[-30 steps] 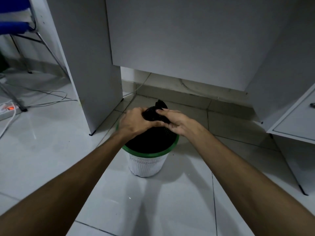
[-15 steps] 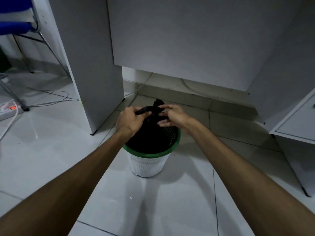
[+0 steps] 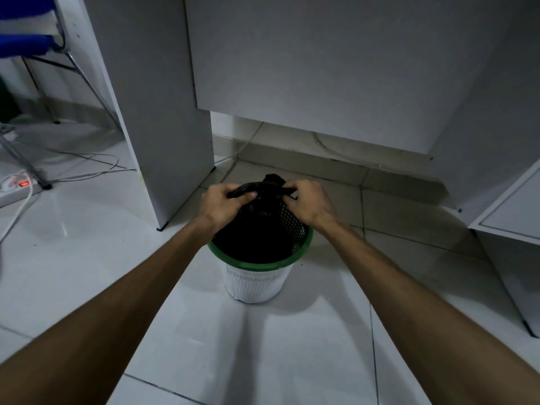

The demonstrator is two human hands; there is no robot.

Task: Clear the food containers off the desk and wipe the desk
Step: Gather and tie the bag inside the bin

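A white perforated waste bin (image 3: pixel 254 285) with a green rim stands on the tiled floor under the desk. A black plastic bag (image 3: pixel 254 229) fills it, its gathered top rising above the rim. My left hand (image 3: pixel 223 203) grips one twisted end of the bag's top on the left. My right hand (image 3: pixel 308 201) pinches the other end on the right. The two ends are stretched between the hands over the bin's far side. What the bag holds is hidden.
A white desk side panel (image 3: pixel 163 112) stands left of the bin and a back panel (image 3: pixel 321 59) hangs behind it. A drawer unit (image 3: pixel 511 217) sits at the right. A power strip (image 3: pixel 17 184) with cables and a blue chair (image 3: pixel 26 45) lie at the far left.
Both hands have moved apart, drawing the bag's twisted ends out sideways. One second ago they were pressed together over the bag's top.
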